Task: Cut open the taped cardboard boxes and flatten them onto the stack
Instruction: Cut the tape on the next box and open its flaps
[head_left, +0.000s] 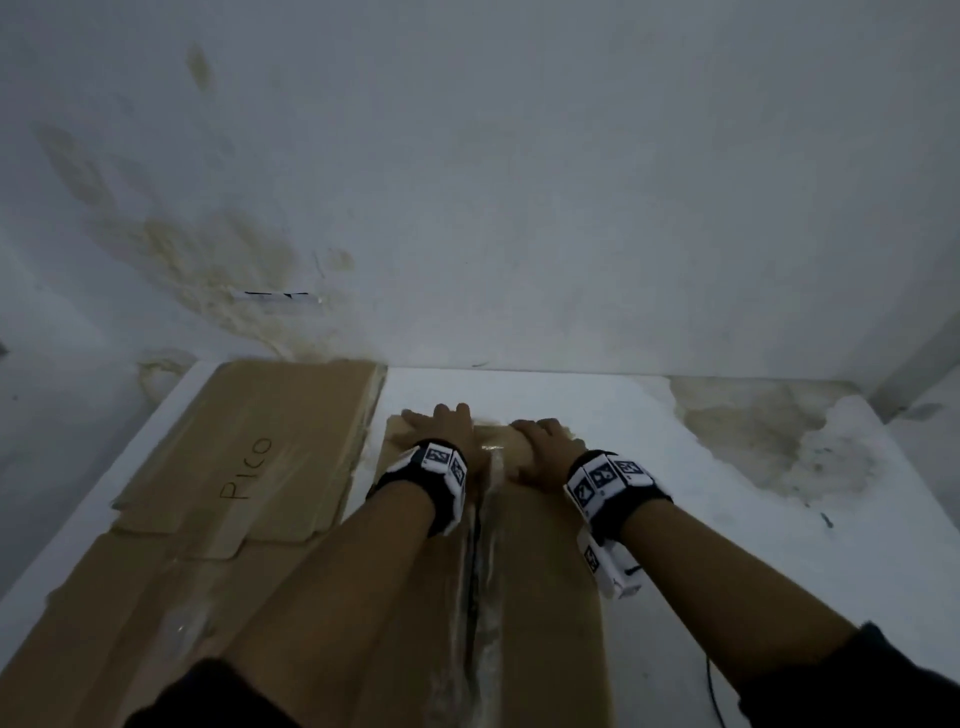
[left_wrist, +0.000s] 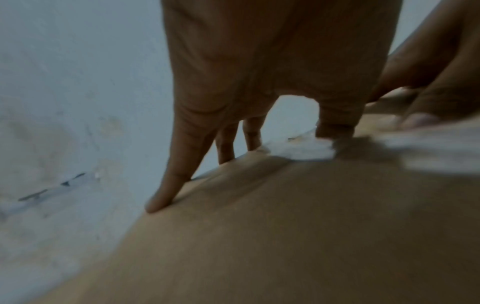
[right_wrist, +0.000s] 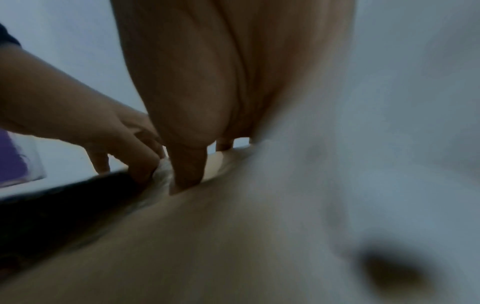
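Both hands, left and right, flat-fingered on box at 12 o'clock end; tape may resist, flaps tear unevenly.

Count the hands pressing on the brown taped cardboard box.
2: the left hand and the right hand, side by side at the far end of the box, flanking its taped seam.

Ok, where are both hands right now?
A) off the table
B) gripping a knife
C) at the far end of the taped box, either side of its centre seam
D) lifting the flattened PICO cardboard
C: the left hand and right hand press the box beside its taped seam.
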